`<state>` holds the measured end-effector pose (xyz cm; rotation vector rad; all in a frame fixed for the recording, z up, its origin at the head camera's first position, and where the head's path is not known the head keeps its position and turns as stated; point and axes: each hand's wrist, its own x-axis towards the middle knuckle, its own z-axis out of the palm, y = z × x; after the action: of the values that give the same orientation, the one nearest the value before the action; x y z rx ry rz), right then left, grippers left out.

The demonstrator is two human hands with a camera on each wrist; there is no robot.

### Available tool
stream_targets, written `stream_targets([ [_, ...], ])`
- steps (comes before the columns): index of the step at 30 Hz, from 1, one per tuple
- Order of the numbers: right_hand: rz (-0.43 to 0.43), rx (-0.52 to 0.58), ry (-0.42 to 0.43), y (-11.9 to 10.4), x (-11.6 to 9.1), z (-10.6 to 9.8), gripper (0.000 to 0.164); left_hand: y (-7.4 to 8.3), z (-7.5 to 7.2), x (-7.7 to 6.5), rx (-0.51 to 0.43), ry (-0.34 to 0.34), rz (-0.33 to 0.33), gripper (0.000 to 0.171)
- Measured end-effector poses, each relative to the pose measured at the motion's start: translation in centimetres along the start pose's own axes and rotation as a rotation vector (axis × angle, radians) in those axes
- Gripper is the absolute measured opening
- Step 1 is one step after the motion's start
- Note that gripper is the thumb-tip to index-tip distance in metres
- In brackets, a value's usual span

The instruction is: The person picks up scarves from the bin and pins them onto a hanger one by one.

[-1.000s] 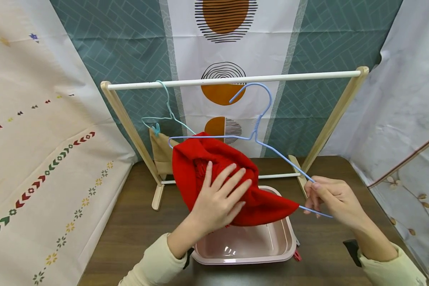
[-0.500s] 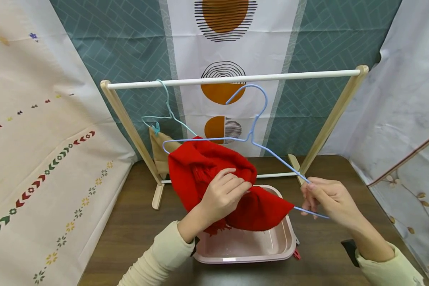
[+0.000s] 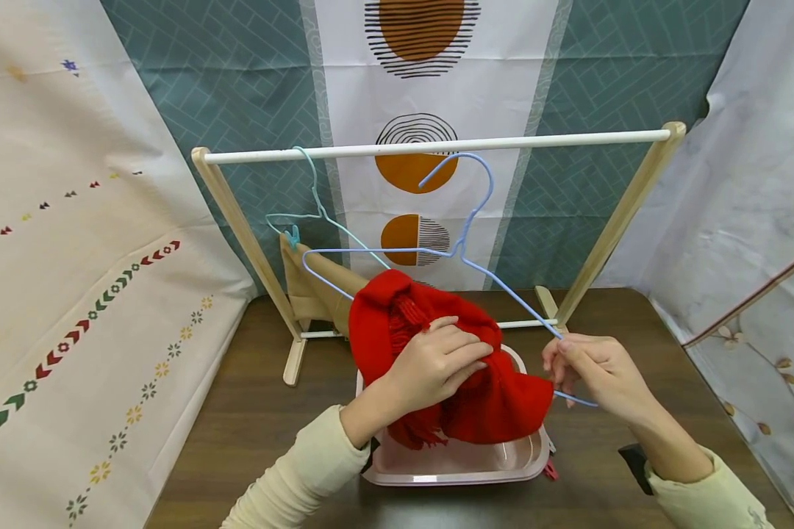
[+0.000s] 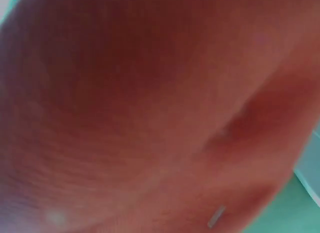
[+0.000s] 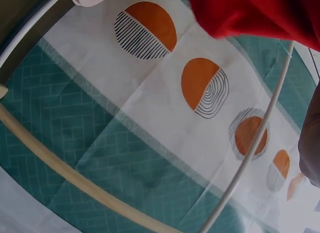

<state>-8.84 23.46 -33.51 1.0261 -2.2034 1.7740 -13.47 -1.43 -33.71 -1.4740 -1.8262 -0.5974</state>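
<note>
A red fringed scarf [image 3: 430,367] drapes over a light blue wire hanger [image 3: 503,283], bunched around its lower bar. My left hand [image 3: 437,365] lies on the scarf, fingers bent and gripping its folds; the fingertips are partly hidden. At the hanger's right end, my right hand [image 3: 595,371] pinches the sloping wire between thumb and fingers. The hanger's hook is apart from any hold, in front of the rack's white rail [image 3: 562,142]. Blurred skin of my left hand [image 4: 150,113] fills most of the left wrist view. In the right wrist view the scarf [image 5: 250,13] hangs at the top.
A pink basin [image 3: 463,474] stands on the brown table [image 3: 238,448] below the scarf. Behind, a teal hanger [image 3: 317,195] on the rail bears a tan cloth [image 3: 307,290] held by a teal clip [image 3: 293,236]. A red clothespin [image 3: 551,470] lies beside the basin.
My left hand has gone from spread fingers to gripping the scarf. The scarf has shifted right and down, baring more of the hanger's left side. My right hand has moved slightly left.
</note>
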Motion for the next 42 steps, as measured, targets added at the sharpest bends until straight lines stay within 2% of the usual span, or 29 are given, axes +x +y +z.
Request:
stream_targets([
  [2,0.007,0.019,0.001,0.1,0.0,0.0,0.032,-0.2,0.2,-0.4,0.094,-0.042,0.013,0.019],
  [5,0.013,0.043,0.013,0.2,-0.1,0.0,0.033,-0.5,0.2,-0.8,0.133,-0.039,0.019,0.022],
  [8,0.011,0.063,0.03,0.3,-0.2,-0.1,0.034,-1.0,-0.4,-1.2,0.186,0.041,0.033,0.022],
  [10,0.003,0.075,0.04,0.3,-0.2,-0.2,0.034,-1.3,-0.9,-1.5,0.292,0.127,0.018,0.023],
  [11,0.003,0.075,0.043,0.2,-0.2,-0.3,0.033,-1.3,-1.1,-1.7,0.354,0.171,-0.009,0.026],
  [13,0.002,0.077,0.045,0.1,-0.2,-0.3,0.033,-1.4,-1.5,-2.1,0.449,0.221,-0.118,0.035],
  [15,0.005,0.072,0.045,0.1,-0.1,-0.4,0.033,-1.3,-1.8,-2.6,0.494,0.216,-0.285,0.048],
  [17,0.017,0.054,0.05,0.0,-0.2,-0.4,0.032,-1.3,-2.1,-3.1,0.485,0.17,-0.452,0.058],
  [18,0.02,0.051,0.053,0.0,-0.2,-0.4,0.033,-1.2,-2.3,-3.3,0.464,0.142,-0.526,0.06],
  [20,0.025,0.044,0.058,-0.1,-0.3,-0.4,0.035,-1.2,-2.5,-3.7,0.405,0.112,-0.634,0.061],
  [22,0.032,0.034,0.062,-0.1,-0.4,-0.4,0.038,-1.2,-2.6,-4.0,0.304,0.117,-0.69,0.058],
  [25,0.04,0.03,0.062,-0.1,-0.4,-0.4,0.041,-1.6,-2.7,-4.4,0.125,0.207,-0.693,0.048],
  [28,0.041,0.037,0.063,-0.1,-0.5,-0.5,0.039,-2.3,-3.2,-4.6,-0.047,0.356,-0.673,0.039],
  [30,0.04,0.036,0.066,0.0,-0.6,-0.6,0.039,-2.8,-3.9,-4.5,-0.135,0.453,-0.684,0.036],
  [32,0.022,0.046,0.063,0.0,-0.7,-0.8,0.04,-3.3,-5.0,-4.3,-0.225,0.523,-0.743,0.037],
  [35,-0.022,0.072,0.05,0.2,-0.9,-1.0,0.043,-4.0,-6.7,-3.9,-0.377,0.6,-0.871,0.036],
  [38,-0.084,0.128,0.024,0.4,-1.0,-1.3,0.045,-4.8,-8.0,-3.7,-0.559,0.631,-0.977,0.036],
  [40,-0.113,0.159,0.007,0.6,-1.1,-1.4,0.045,-5.2,-8.6,-3.6,-0.621,0.617,-0.998,0.036],
  [42,-0.092,0.143,0.007,0.6,-1.2,-1.4,0.045,-5.5,-8.9,-3.5,-0.628,0.581,-0.988,0.034],
])
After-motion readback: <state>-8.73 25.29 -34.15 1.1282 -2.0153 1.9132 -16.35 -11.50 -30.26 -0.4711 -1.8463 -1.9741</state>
